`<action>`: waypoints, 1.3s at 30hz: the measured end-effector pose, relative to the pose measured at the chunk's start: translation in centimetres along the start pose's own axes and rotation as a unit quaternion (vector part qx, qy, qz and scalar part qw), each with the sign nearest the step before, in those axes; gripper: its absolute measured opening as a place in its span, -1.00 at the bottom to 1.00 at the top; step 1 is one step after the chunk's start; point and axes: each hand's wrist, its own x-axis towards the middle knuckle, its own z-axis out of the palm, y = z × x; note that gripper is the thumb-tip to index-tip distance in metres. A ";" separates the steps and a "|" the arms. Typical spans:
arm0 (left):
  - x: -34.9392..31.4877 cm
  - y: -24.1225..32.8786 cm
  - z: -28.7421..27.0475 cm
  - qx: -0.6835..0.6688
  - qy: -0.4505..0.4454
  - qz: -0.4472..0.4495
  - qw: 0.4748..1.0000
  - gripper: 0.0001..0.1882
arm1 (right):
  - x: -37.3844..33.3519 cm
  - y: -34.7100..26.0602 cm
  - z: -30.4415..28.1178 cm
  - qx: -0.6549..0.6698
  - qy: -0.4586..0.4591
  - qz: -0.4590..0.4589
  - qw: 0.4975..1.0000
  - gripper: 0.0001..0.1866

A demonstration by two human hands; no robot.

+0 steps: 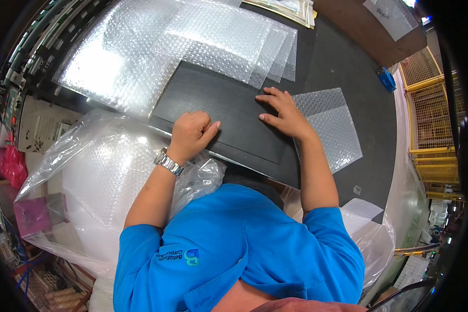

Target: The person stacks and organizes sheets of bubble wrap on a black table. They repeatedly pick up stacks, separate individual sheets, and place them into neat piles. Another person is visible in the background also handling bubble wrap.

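Lying flat on the matte black surface (333,73), toward its right edge, is a single clear bubble-wrap sheet (335,130), four-sided and pebbled all over, its near part passing beneath or behind the person's right forearm. More of the same dimpled plastic, the overlapping bubble-wrap sheets (213,44), spreads along the far side and out to the left corner, where it catches a hard white glare. Between the hands a smooth dark stretch carries thin straight lines; from where I stand I can't tell whether it is a separate board.

The left hand (191,136) rests near the front edge, fingers folded into a loose fist, thumb stretched to the right, nothing showing in its grip. The right hand (283,114) is palm down, fingers spread well apart and holding nothing that I can see, just beside the single sheet. Both elbows bend outward.

I count one lone sheet, at least three fanned corners at the right end of the overlapping ones, one metal wristwatch (167,162) on the left wrist, and one blue object (386,79) by the right edge. Glossy, wrinkled film (99,171) hangs off the front left.
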 end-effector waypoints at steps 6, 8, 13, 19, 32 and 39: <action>-0.1 -0.1 0.3 -0.007 0.007 0.000 1.000 -0.69 | -0.1 -0.2 -0.1 0.000 0.005 0.001 1.000 -0.52; -0.1 -0.2 0.1 -0.001 0.004 0.001 1.000 -0.69 | 0.0 -0.2 0.0 0.005 0.006 0.000 1.000 -0.52; -0.1 -0.2 0.0 0.004 0.006 0.006 1.000 -0.69 | 0.0 -0.2 0.1 0.004 0.007 0.000 1.000 -0.52; -0.1 0.0 0.0 0.001 0.008 0.002 1.000 -0.70 | 0.0 -0.2 0.1 0.005 0.009 -0.003 1.000 -0.52; 0.0 0.3 0.1 -0.007 0.015 -0.007 1.000 -0.71 | -0.1 -0.2 -0.1 -0.002 0.005 0.003 1.000 -0.52; -0.2 0.1 0.3 -0.004 0.021 -0.003 1.000 -0.71 | -0.1 -0.2 -0.1 -0.002 0.005 0.005 1.000 -0.51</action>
